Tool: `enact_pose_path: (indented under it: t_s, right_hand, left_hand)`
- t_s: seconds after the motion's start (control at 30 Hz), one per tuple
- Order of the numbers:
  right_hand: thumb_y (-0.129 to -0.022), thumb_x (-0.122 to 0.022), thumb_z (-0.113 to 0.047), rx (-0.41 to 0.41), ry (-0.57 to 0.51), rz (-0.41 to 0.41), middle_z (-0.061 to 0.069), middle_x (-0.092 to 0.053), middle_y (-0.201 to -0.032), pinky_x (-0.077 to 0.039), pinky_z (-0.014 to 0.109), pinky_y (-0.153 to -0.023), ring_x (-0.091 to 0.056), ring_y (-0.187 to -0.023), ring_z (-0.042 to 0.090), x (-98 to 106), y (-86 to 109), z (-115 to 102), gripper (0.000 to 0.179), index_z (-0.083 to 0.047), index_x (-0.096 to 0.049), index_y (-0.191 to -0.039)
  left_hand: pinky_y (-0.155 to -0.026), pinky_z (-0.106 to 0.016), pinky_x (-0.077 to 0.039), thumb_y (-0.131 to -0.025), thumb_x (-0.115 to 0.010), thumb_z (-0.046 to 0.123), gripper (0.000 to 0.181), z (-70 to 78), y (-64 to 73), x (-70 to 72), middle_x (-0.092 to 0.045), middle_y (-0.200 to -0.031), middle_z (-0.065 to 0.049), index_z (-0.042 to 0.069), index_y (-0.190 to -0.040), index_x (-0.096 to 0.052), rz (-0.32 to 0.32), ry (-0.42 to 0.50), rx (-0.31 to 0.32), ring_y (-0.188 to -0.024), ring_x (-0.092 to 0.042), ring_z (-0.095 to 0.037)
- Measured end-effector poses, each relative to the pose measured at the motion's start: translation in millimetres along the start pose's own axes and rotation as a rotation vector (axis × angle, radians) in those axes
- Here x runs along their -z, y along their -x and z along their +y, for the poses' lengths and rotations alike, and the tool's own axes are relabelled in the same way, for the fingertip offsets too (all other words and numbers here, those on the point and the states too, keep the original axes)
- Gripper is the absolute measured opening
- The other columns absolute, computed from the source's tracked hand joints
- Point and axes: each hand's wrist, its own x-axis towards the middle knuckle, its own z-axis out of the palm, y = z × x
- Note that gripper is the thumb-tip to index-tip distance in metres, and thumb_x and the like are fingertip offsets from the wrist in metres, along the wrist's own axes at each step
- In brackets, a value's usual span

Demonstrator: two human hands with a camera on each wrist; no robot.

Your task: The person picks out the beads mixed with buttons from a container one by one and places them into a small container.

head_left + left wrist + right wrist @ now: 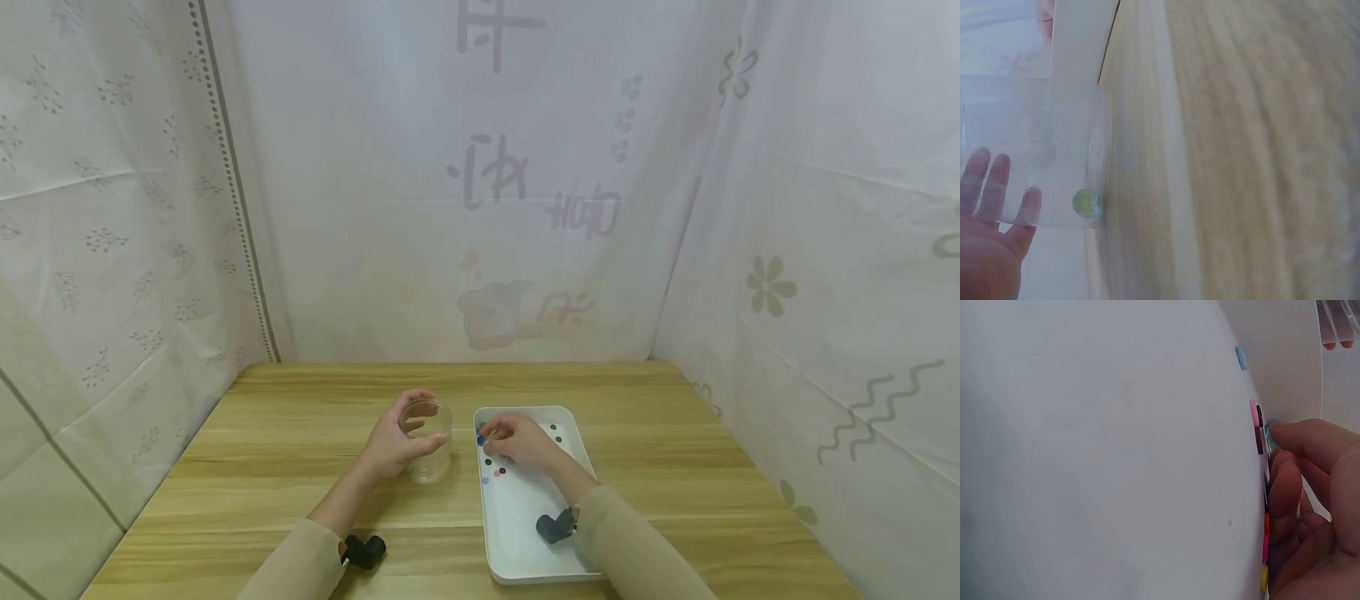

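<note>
Left hand (394,442) grips clear cup (427,468) beside tray (517,517); right hand (522,442) at blue disc (481,440), tray's far-left corner, pinch unclear.

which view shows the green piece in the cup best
Left wrist: the green round piece shows large through the clear cup. In the head view it can't be made out; the right wrist view doesn't show it.

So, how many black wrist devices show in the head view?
2: one black device at the wrist of the left hand, seen against the table; the other at that of the right hand, against the white tray.
</note>
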Motion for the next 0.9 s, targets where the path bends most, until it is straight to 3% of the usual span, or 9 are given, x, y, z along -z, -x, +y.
enact_pose_path:
  t_s: [0.2, 0.6, 0.9]
  right_hand:
    - [-0.096, -0.08, -0.011, 0.008, 0.012, -0.004, 0.001, -0.071, -0.09, -0.051, 0.025, -0.062, -0.06, -0.068, 0.012, -1.2, -0.7, 1.6, 0.022, -0.01, -0.078, -0.117]
    - [-0.096, -0.082, -0.015, -0.003, 0.066, 0.003, 0.001, -0.072, -0.095, -0.053, 0.024, -0.063, -0.062, -0.073, 0.013, -3.7, 0.3, -0.8, 0.017, -0.012, -0.079, -0.113]
    - [-0.096, -0.081, -0.017, -0.002, 0.047, -0.015, -0.001, -0.074, -0.095, -0.055, 0.026, -0.065, -0.063, -0.075, 0.014, 0.3, 1.9, -2.9, 0.019, -0.014, -0.08, -0.115]
  left_hand:
    - [-0.122, -0.068, -0.045, -0.093, -0.087, 0.016, 0.067, 0.3, -0.2, -0.1, -0.065, -0.148, -0.022, 0.009, -0.15, -0.051, -0.002, -0.002, -0.001, -0.142, -0.059, -0.043]
    - [-0.121, -0.069, -0.045, -0.093, -0.086, 0.015, 0.067, 0.8, -0.1, 0.1, -0.064, -0.148, -0.024, 0.009, -0.15, -0.051, -0.006, -0.001, -0.014, -0.142, -0.059, -0.044]
    - [-0.122, -0.068, -0.046, -0.092, -0.086, 0.016, 0.068, 1.2, -0.7, 0.1, -0.065, -0.148, -0.023, 0.009, -0.15, -0.051, -0.004, -0.003, -0.006, -0.141, -0.06, -0.041]
